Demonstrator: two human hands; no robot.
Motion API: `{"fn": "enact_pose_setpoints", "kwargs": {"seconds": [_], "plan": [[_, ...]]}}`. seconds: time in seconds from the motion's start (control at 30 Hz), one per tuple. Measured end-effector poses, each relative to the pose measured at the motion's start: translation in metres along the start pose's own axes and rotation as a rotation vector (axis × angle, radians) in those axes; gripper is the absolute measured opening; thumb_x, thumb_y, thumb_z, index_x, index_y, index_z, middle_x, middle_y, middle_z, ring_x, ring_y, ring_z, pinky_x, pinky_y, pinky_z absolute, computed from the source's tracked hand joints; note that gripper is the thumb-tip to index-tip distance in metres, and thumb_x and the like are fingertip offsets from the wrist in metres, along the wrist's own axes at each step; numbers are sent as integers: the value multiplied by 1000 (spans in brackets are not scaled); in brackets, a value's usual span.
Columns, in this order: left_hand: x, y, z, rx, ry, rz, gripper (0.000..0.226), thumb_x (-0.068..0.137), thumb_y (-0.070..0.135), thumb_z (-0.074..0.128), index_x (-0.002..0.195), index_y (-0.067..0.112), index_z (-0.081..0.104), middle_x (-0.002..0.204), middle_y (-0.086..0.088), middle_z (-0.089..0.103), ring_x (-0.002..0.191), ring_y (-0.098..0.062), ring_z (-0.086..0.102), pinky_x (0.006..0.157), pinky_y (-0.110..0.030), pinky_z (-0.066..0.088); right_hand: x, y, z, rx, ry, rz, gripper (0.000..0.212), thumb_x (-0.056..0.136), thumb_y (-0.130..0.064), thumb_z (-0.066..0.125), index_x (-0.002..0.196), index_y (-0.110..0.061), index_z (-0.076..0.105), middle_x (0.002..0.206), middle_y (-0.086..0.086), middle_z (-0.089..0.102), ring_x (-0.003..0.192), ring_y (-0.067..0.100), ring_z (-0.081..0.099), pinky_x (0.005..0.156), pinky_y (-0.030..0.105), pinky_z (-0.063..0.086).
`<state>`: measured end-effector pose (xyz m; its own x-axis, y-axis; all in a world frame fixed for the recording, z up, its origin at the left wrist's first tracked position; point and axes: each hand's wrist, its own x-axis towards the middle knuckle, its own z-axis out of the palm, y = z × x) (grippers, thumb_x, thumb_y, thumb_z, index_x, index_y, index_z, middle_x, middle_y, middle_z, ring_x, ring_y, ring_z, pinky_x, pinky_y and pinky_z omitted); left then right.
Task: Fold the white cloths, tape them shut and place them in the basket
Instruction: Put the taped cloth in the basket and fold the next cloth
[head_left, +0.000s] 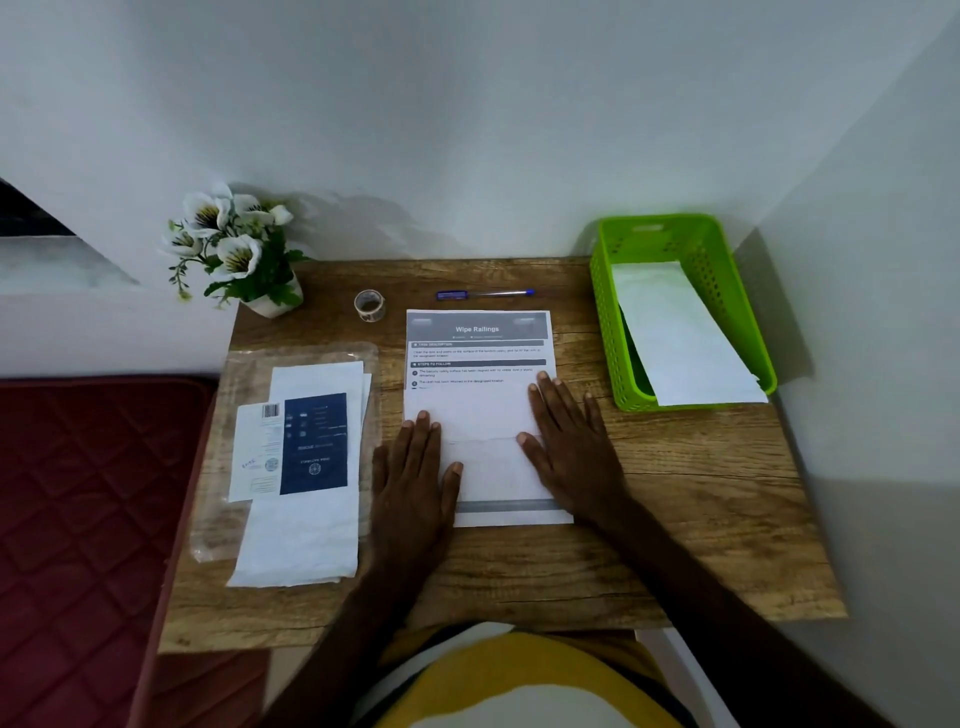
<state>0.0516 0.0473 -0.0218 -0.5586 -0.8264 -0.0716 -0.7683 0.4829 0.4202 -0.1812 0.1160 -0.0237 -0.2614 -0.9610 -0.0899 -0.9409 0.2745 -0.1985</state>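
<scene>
A folded white cloth (488, 452) lies on a printed sheet (478, 332) in the middle of the wooden table. My left hand (415, 467) presses flat on its left edge and my right hand (569, 447) presses flat on its right edge, fingers spread. A roll of clear tape (370, 305) stands at the back of the table. At the back right, the green basket (608, 312) holds one folded white cloth (680, 338). More white cloths (301, 540) lie on the left under a dark blue label card (314, 441).
A blue pen (485, 294) lies behind the printed sheet. A pot of white artificial flowers (234, 249) stands at the back left corner. A clear plastic wrapper (228, 447) sits under the left stack. A red quilted mattress (88, 519) borders the table's left side; walls close the back and right.
</scene>
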Motion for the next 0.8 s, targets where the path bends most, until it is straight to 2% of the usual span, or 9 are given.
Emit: {"fn": "enact_pose_setpoints", "kwargs": {"seconds": [0.13, 0.23, 0.3, 0.37, 0.4, 0.47, 0.57, 0.67, 0.8], "plan": [[0, -4, -13, -88, 53, -3, 66, 104, 52, 25, 160, 18, 30, 168, 2, 22, 158, -17, 14, 130, -42, 7, -3, -11, -12, 73, 30, -9, 66, 107, -48, 35, 163, -17, 20, 172, 5, 4, 159, 23, 2, 128, 51, 7], [6, -22, -30, -24, 65, 31, 63, 105, 50, 27, 160, 19, 29, 169, 0, 22, 159, -17, 10, 129, -45, 8, -8, -37, -23, 160, 76, -78, 52, 106, -41, 46, 151, -16, 46, 166, 11, 30, 155, 29, 23, 125, 53, 21], [13, -44, -46, 22, 70, 54, 63, 105, 49, 24, 160, 20, 28, 170, -1, 19, 159, -17, 6, 129, -48, 6, -14, -60, -26, 271, 108, -153, 33, 102, -34, 54, 126, -15, 68, 138, 11, 60, 131, 27, 52, 107, 52, 45], [21, -70, -63, 66, 105, 47, 60, 106, 48, 26, 160, 21, 30, 170, 0, 20, 159, -18, 8, 128, -51, 10, -19, -83, -27, 438, 49, -208, 21, 99, -29, 60, 108, -16, 74, 109, 2, 70, 100, 15, 60, 87, 39, 53], [25, -85, -71, 93, 124, 28, 60, 106, 48, 26, 159, 21, 31, 169, 0, 22, 159, -18, 9, 128, -52, 12, -21, -94, -27, 524, -23, -216, 19, 97, -29, 62, 106, -18, 75, 103, -1, 72, 93, 10, 61, 83, 31, 53], [29, -114, -83, 143, 145, -15, 59, 107, 48, 26, 158, 19, 33, 168, 0, 25, 158, -19, 13, 127, -52, 14, -24, -112, -21, 624, -115, -271, 20, 94, -30, 67, 108, -19, 77, 103, -3, 74, 89, 9, 64, 80, 23, 51], [28, -154, -93, 222, 158, -6, 59, 107, 46, 27, 156, 16, 37, 167, -3, 29, 157, -23, 19, 124, -51, 17, -26, -137, -12, 620, -105, -476, 22, 91, -21, 75, 110, -10, 78, 110, 6, 75, 99, 17, 66, 88, 31, 55], [25, -177, -94, 239, 179, 2, 57, 107, 42, 30, 154, 12, 43, 164, -8, 35, 154, -28, 28, 122, -50, 18, -25, -150, -4, 548, -28, -753, 29, 78, -15, 88, 105, -8, 79, 106, 7, 75, 100, 14, 55, 72, 29, 54], [24, -186, -92, 242, 189, 7, 56, 106, 39, 32, 153, 11, 44, 164, -9, 36, 153, -30, 29, 123, -51, 19, -21, -159, 4, 549, -197, -717, 36, 89, -19, 78, 122, -7, 71, 116, 12, 67, 103, 25, 64, 76, 29, 50]]}}
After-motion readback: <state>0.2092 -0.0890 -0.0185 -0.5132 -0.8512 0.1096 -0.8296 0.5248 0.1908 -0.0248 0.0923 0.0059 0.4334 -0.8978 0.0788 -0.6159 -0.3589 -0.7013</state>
